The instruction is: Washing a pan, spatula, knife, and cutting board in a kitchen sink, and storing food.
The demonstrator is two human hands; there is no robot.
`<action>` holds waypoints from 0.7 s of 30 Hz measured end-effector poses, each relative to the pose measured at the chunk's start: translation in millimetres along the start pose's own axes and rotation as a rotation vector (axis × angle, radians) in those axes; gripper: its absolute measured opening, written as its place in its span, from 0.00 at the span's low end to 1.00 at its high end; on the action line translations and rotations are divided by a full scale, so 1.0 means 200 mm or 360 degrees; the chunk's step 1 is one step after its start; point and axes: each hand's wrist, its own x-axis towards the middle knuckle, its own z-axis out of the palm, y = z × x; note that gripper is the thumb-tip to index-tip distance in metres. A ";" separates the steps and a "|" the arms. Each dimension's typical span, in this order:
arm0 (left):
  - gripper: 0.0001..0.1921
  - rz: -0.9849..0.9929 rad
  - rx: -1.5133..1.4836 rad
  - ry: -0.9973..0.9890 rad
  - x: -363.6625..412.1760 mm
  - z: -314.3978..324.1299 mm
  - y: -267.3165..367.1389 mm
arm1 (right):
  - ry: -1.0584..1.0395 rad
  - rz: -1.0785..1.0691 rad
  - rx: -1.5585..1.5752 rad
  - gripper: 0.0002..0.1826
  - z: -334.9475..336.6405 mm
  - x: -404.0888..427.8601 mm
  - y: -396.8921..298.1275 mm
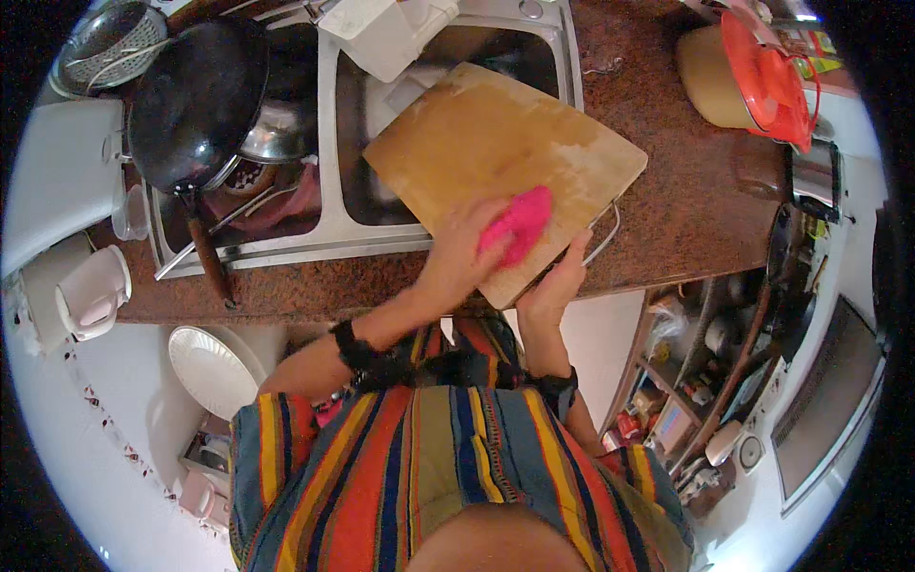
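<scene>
A wooden cutting board (493,136) lies at a slant over the right sink basin (354,179), its near corner reaching past the counter's front edge. My left hand (461,247) presses a bright pink cloth (525,218) against the board's upper face; hand and cloth are slightly blurred. At the board's near right edge, my right hand (554,286) grips it from the side, with the thumb along the edge. A metal handle (607,232) sticks out from that same edge. Pale, wet-looking patches show on the wood.
Left of the board, a black wok (200,100) leans over the left basin, its wooden handle (206,257) pointing towards me. A white plastic container (379,36) stands behind the board. A pot with an orange lid (765,79) sits at the far right of the brown counter (643,214).
</scene>
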 end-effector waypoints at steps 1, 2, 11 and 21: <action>0.19 -0.0340 0.0072 -0.0061 0.06 -0.01 -0.08 | 0.0031 0.0071 -0.0028 0.28 -0.01 0.00 -0.01; 0.19 -0.0676 0.0154 -0.0120 0.16 -0.04 -0.18 | 0.0040 0.0072 -0.0024 0.28 -0.02 0.01 -0.02; 0.20 -0.0727 0.1149 0.0421 0.59 -0.42 -1.05 | 0.0018 0.0038 -0.0019 0.28 0.00 -0.01 0.00; 0.19 -0.0066 0.0495 0.0235 0.34 -0.23 -0.20 | -0.0139 -0.0022 -0.0161 0.32 -0.09 0.05 0.01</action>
